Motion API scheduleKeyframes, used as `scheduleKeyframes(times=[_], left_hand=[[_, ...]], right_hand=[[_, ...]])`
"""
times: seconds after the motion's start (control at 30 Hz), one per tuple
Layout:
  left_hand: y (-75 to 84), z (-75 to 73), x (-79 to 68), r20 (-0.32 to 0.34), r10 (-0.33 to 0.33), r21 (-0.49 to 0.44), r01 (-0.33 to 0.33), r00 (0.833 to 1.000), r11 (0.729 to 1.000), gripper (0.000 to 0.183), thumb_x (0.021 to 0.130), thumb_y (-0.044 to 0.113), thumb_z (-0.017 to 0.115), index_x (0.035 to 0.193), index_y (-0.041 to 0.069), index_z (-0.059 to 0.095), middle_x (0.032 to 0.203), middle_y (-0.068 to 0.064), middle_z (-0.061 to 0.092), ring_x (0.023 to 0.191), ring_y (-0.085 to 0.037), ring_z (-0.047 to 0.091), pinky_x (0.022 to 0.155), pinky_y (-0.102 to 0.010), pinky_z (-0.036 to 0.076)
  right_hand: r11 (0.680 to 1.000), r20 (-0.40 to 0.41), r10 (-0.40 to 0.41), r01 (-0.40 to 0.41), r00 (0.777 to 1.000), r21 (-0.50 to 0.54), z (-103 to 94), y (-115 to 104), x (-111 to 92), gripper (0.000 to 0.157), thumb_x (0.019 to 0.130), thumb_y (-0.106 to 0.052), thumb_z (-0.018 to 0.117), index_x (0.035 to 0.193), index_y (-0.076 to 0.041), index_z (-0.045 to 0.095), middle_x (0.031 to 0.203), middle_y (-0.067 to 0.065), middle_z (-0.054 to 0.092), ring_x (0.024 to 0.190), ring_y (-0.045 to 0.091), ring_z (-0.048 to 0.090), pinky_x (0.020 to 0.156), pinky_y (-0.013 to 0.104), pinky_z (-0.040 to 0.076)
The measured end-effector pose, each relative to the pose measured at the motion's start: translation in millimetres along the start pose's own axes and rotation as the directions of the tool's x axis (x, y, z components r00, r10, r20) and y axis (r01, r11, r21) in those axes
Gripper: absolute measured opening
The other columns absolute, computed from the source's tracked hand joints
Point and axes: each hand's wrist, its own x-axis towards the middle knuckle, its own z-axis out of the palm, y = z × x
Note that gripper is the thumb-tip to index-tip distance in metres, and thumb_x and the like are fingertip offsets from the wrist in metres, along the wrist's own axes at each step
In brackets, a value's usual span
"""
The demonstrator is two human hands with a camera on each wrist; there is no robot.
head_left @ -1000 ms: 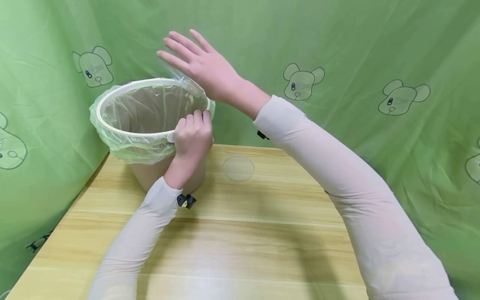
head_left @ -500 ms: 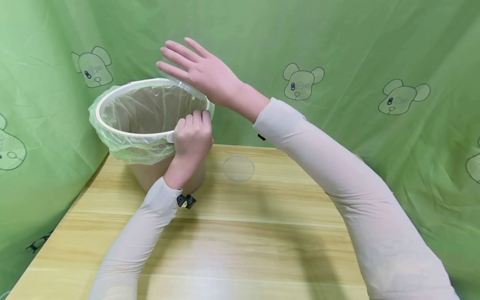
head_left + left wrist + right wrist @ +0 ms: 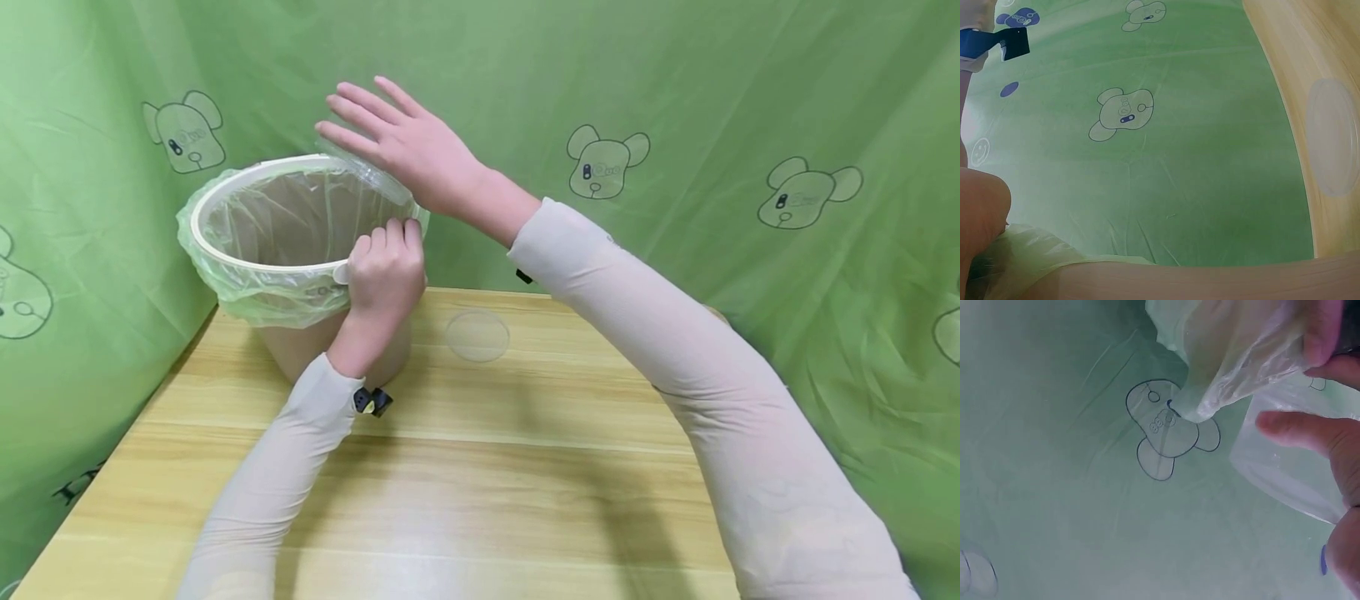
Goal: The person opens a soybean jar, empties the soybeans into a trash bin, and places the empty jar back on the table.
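Observation:
A beige bin [image 3: 300,342], lined with a thin green bag [image 3: 262,300] folded over its pale rim [image 3: 277,268], stands on the table. My left hand [image 3: 387,271] grips the near right part of the rim, its fingers curled over the edge. Above the far right of the bin, my right hand [image 3: 431,154] holds a clear plastic container [image 3: 375,177] tipped toward the opening. Its fingers stretch out straight and spread in the head view, while the right wrist view shows the thumb [image 3: 1297,430] against the clear container wall [image 3: 1285,469]. The palm hides much of the container.
A clear round lid [image 3: 477,336] lies flat on the wooden table [image 3: 465,483], to the right of the bin. Green curtains [image 3: 697,92] with printed bear heads hang close behind the bin and along the left side.
My right hand has come down slightly with the container, which now sits lower over the bin. A pale patch beside the container one second ago no longer shows. My left hand stays in place.

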Motion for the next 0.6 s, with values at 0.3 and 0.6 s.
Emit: scheduleKeyframes(times=[0.3,0.6], left_hand=[[1.9,0.1,-2.9,0.004,0.006,0.003,-0.006,1.0,1.0,0.012,0.078,-0.005,0.057,0.074,0.006,0.06,0.063,-0.007,0.055,0.05,-0.024,0.051,0.047,-0.033,0.037],[0.5,-1.3,-0.2,0.013,0.004,0.022,-0.004,1.0,1.0,0.015,0.087,0.001,0.058,0.073,0.006,0.059,0.063,-0.006,0.054,0.051,-0.024,0.051,0.048,-0.033,0.038]], right_hand=[[0.999,0.004,0.018,-0.018,1.0,-0.032,3.4,0.8,-5.1,0.082,0.088,0.022,0.03,0.161,-0.015,0.03,0.168,0.012,0.028,0.159,0.027,0.019,0.131,0.042,0.004],[0.99,-0.037,0.126,-0.124,0.991,0.06,1.3,10.6,-16.7,0.088,0.081,0.02,0.044,0.161,-0.016,0.03,0.168,0.011,0.027,0.159,0.027,0.018,0.131,0.041,0.0]])
